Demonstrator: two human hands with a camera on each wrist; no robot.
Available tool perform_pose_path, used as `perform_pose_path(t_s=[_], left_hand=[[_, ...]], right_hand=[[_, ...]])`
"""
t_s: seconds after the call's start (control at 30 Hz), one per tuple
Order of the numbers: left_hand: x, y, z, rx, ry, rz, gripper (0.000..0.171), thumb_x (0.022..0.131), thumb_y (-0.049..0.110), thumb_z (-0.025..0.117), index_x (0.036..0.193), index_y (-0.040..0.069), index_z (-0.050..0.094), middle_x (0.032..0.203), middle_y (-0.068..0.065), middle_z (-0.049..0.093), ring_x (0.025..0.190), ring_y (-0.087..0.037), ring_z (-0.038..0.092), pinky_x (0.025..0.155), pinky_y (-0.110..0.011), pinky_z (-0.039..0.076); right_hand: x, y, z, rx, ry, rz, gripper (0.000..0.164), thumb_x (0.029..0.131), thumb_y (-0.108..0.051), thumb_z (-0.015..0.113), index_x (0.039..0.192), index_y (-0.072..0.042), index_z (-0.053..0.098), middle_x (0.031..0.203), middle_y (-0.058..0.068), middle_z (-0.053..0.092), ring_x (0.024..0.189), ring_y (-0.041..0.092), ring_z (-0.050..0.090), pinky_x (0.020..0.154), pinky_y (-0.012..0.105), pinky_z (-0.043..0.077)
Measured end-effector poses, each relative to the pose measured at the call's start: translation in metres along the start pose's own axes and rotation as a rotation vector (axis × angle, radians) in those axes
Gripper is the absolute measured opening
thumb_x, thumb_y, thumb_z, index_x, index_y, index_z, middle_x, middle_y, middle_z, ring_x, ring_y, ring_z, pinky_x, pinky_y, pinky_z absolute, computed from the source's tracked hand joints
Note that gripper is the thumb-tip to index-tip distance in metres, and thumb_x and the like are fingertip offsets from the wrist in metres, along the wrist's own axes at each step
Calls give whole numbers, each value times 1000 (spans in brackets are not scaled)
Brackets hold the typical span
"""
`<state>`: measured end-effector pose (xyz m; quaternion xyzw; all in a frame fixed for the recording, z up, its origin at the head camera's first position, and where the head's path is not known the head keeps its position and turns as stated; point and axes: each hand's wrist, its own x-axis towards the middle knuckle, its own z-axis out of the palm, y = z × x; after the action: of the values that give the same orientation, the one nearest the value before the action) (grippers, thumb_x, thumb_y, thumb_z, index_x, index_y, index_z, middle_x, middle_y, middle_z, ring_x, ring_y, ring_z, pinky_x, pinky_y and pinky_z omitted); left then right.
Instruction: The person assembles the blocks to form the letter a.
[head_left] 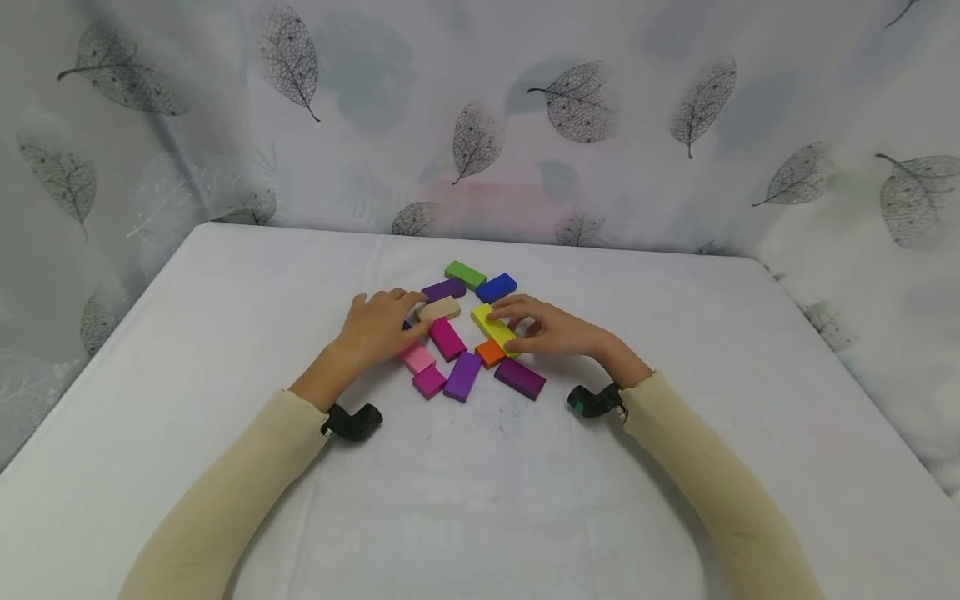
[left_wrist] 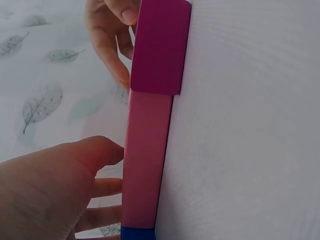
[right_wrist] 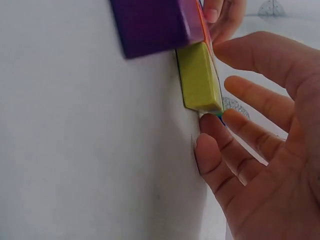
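Note:
Several coloured blocks lie bunched on the table. My left hand (head_left: 381, 327) reaches over the group's left side, its fingers loosely spread. Its fingertips are beside the cream block (head_left: 439, 309), the thumb tip by the magenta block (head_left: 447, 339). Beneath that hand are a pink block (left_wrist: 146, 160) and a mostly hidden blue block (left_wrist: 138, 233). My right hand (head_left: 558, 327) spans the yellow block (head_left: 486, 320), thumb near its front end and a fingertip over its upper part. In the right wrist view the fingers are relaxed and spread beside the yellow block.
Around the hands lie green (head_left: 465, 275), royal blue (head_left: 497, 288), orange (head_left: 491, 353), violet (head_left: 462, 377) and dark purple (head_left: 520, 379) blocks. Another purple block (head_left: 444, 290) and a small magenta block (head_left: 430, 382) lie among them. A leaf-patterned cloth (head_left: 480, 83) hangs behind the white table (head_left: 465, 500).

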<state>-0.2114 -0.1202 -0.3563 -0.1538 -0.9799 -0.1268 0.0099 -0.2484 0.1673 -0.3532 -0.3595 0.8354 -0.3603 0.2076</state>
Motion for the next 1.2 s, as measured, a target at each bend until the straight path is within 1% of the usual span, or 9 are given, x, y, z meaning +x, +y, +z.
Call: perform_pose_path(t_s=[0.13,0.3,0.37,0.53,0.67,0.77,0.97,1.2], left_hand=[[3,2,-1,-3,-2,9,52,97,41,55,138,9,54,138,-17,54,125,-36,52,97,-58,41],[4,4,-3,-6,-13,13,52,97,41,55,138,9,54,138,-17,54,125,-37,52,97,-57,43],[4,4,-2,-6,-15,16,51,97,41,55,137,9,54,138,-17,54,125,-37,52,96,-57,43],[2,3,-1,2,3,29,48,96,39,55,133,9,58,134,-16,58,121,-36,55,93,-56,45],[3,1,1,9,26,30,43,97,37,56,128,9,62,130,-15,60,118,-35,57,91,-56,46],[4,0,2,8,31,31,41,97,35,55,127,9,63,129,-14,61,118,-35,57,91,-56,46],[3,0,1,10,30,31,40,98,34,55,128,8,62,129,-15,61,119,-35,57,91,-56,46],[-1,-1,0,14,37,28,40,98,34,55,128,8,62,129,-15,60,118,-35,57,91,-56,46]], right_hand=[[2,1,-6,-12,-41,-3,54,90,-12,67,141,-6,49,152,14,33,115,30,50,94,42,47],[3,3,-11,-13,-93,3,61,88,-13,68,145,-9,46,157,12,27,118,28,49,97,44,46],[4,5,-12,-8,-121,11,65,87,-14,68,147,-11,44,159,10,24,119,26,48,97,42,45],[6,8,-15,2,-186,17,71,84,-14,70,148,-12,41,162,6,16,121,24,44,94,38,44],[8,6,-16,-7,-221,-3,74,82,-12,71,149,-11,39,162,7,13,119,25,44,92,38,44],[10,4,-17,-17,-230,-8,76,82,-11,72,150,-11,38,162,8,13,116,25,44,91,37,44],[12,4,-16,-32,-221,-10,78,81,-12,73,150,-12,37,161,8,15,113,24,44,89,37,43],[14,7,-14,-12,-207,-21,76,81,-12,74,148,-11,40,159,9,19,112,24,46,88,37,42]])
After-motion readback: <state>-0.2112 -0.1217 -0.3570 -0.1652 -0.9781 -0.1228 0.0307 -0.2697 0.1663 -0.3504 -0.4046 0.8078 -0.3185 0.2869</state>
